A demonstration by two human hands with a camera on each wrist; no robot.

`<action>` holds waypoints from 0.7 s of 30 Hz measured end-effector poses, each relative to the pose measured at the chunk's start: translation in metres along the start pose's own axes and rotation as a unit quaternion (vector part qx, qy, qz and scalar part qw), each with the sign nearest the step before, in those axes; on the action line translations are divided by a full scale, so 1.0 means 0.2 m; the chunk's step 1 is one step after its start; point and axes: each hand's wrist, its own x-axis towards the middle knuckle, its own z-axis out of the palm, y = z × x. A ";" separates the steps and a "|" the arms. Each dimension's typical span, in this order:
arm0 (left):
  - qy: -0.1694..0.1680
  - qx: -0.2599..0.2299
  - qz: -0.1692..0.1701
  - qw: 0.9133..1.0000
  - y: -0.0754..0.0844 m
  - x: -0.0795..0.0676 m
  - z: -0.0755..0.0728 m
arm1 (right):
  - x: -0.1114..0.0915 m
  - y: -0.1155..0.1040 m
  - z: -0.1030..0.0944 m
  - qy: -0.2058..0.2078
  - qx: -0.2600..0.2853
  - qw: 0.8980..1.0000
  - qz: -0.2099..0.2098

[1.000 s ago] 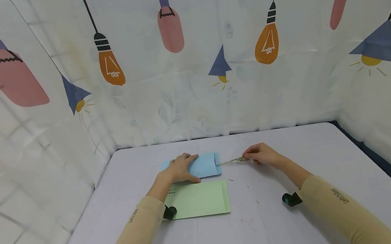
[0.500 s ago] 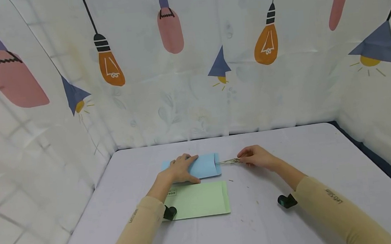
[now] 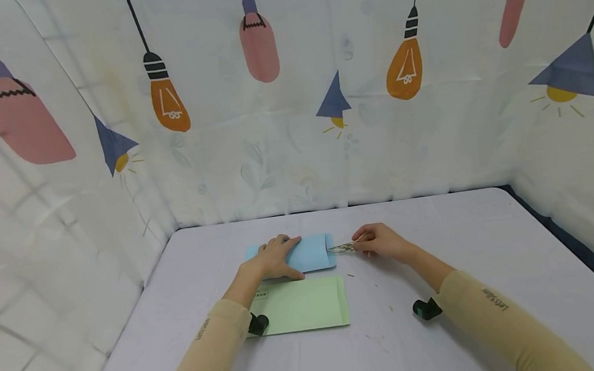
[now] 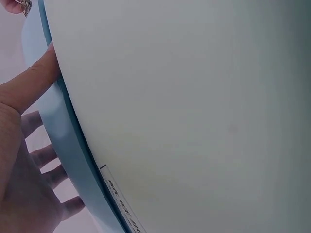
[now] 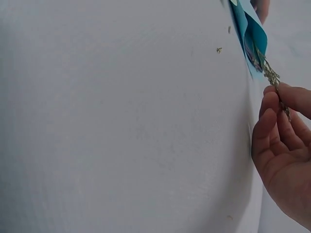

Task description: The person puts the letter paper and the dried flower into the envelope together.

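A light blue envelope [image 3: 310,252] lies flat on the table with its mouth to the right. My left hand [image 3: 273,258] rests spread over its left part, thumb along the near edge and fingers reaching across to the far edge. My right hand [image 3: 381,242] pinches a thin sprig of dried flowers [image 5: 272,75] between thumb and fingertips. The far end of the sprig lies inside the envelope's mouth, hidden there; in the right wrist view the blue opening [image 5: 255,36] gapes around it. Just nearer me sits a pale green envelope [image 3: 307,305], which fills most of the left wrist view.
Bits of dried plant [image 5: 218,50] are scattered on the white tablecloth [image 3: 395,342] right of the envelopes. A curtain [image 3: 294,150] printed with lamps hangs behind the table's far edge. The dark wrist cameras [image 3: 427,309] sit below both forearms.
My right hand has moved left, bringing the sprig further into the blue envelope's mouth, so less of it shows outside. The left hand and both envelopes have stayed in place.
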 end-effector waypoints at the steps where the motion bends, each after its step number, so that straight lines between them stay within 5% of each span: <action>1: 0.001 -0.002 0.001 1.000 0.00 0.00 0.00 | 0.00 0.00 0.01 0.000 0.001 1.000 0.000; 21: -0.001 0.003 0.002 1.000 0.01 0.00 0.00 | 0.02 -0.05 0.12 0.025 -0.014 0.999 -0.018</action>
